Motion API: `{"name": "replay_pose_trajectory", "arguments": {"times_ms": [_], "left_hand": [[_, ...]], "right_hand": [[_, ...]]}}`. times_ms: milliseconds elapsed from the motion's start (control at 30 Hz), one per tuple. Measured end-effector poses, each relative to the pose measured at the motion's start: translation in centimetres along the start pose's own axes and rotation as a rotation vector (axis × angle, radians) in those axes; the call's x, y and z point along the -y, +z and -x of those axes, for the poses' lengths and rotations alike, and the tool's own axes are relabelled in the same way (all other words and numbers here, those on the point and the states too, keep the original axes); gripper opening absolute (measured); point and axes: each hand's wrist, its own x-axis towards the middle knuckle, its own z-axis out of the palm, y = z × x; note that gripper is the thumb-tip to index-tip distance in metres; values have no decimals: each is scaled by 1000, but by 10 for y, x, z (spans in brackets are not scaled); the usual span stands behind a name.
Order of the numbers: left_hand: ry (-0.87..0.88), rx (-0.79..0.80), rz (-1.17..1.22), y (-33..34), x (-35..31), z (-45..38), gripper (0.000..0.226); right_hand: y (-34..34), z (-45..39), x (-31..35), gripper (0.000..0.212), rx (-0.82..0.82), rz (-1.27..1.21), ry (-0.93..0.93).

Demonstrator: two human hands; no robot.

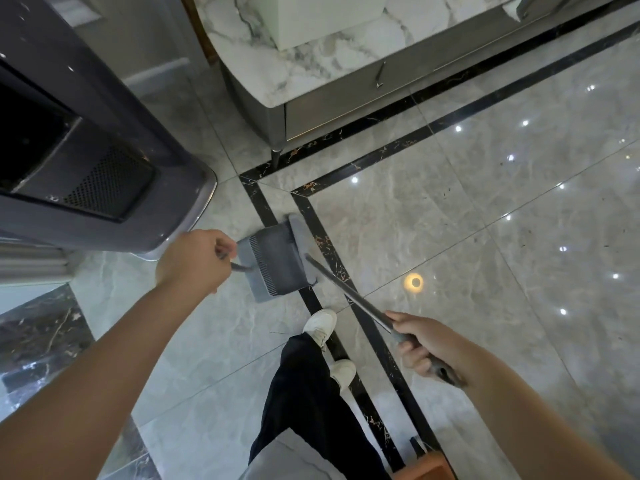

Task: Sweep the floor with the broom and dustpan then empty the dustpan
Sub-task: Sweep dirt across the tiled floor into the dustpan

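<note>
A grey dustpan with a toothed comb edge rests on the glossy marble floor, over a black inlay strip. My left hand is closed around its thin dark handle. The grey broom head lies along the dustpan's right, open side. Its metal pole slants down to my right hand, which grips the pole's grey end. Small dark specks are scattered on the tiles to the right.
A dark grey appliance with a perforated panel stands at the left, close to my left hand. A marble-topped cabinet on thin metal legs is ahead. My legs in dark trousers and white shoes are below the dustpan. An orange object sits at the bottom edge.
</note>
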Motion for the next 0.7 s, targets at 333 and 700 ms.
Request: {"name": "replay_pose_trajectory", "arguments": {"times_ms": [333, 700], "left_hand": [[14, 62, 88, 6, -20, -8, 29], [123, 137, 30, 17, -130, -30, 21]], "right_hand": [[-67, 22, 20, 29, -104, -336, -34], [-149, 44, 22, 24, -251, -575, -135]]}}
